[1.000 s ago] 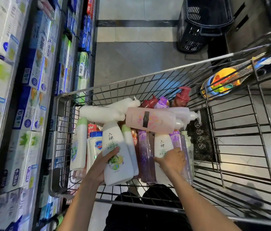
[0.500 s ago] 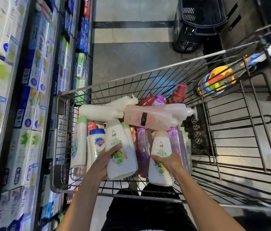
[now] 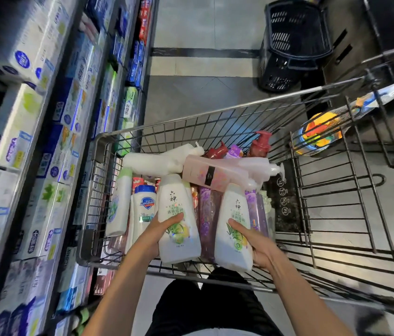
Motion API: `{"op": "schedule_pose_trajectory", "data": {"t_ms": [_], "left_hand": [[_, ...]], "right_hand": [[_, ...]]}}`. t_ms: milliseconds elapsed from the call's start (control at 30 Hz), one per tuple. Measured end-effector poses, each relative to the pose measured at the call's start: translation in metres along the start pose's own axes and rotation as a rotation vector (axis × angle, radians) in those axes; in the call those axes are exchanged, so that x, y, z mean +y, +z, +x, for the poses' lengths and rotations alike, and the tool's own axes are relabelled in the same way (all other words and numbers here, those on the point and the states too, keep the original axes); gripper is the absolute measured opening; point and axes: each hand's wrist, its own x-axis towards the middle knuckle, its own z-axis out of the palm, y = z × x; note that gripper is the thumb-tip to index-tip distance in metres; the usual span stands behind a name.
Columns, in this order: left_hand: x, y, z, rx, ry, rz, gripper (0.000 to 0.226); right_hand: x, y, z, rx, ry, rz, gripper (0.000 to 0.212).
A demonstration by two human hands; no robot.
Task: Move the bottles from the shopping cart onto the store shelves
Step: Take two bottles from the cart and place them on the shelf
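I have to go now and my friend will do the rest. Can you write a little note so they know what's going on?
Left hand grips one white herbal bottle; right hand grips a matching white bottle. Both are lifted over the near end of the shopping cart. No bottle is shelved yet. The pink bottle, Safeguard bottle and others lie in the cart. Left to do: put these two on the shelves, then the rest.
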Motion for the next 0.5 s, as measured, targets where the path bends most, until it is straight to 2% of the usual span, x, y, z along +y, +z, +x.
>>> {"op": "schedule_pose_trajectory", "data": {"t_ms": [167,367,433,500], "left_hand": [[-0.006,0.006,-0.028,0.017,0.085,-0.132,0.059],[-0.015,0.012,-0.079,0.176,0.282,-0.275,0.055],[-0.020,0.009,-0.100,0.247,0.341,-0.338,0.056],[-0.027,0.003,-0.124,0.313,0.395,-0.394,0.054]], "right_hand": [[-0.018,0.014,-0.016,-0.131,-0.113,-0.156,0.067],[-0.049,0.056,-0.044,-0.338,-0.237,-0.436,0.052],[-0.054,0.077,-0.055,-0.425,-0.248,-0.548,0.058],[-0.053,0.099,-0.065,-0.500,-0.274,-0.624,0.054]]}}
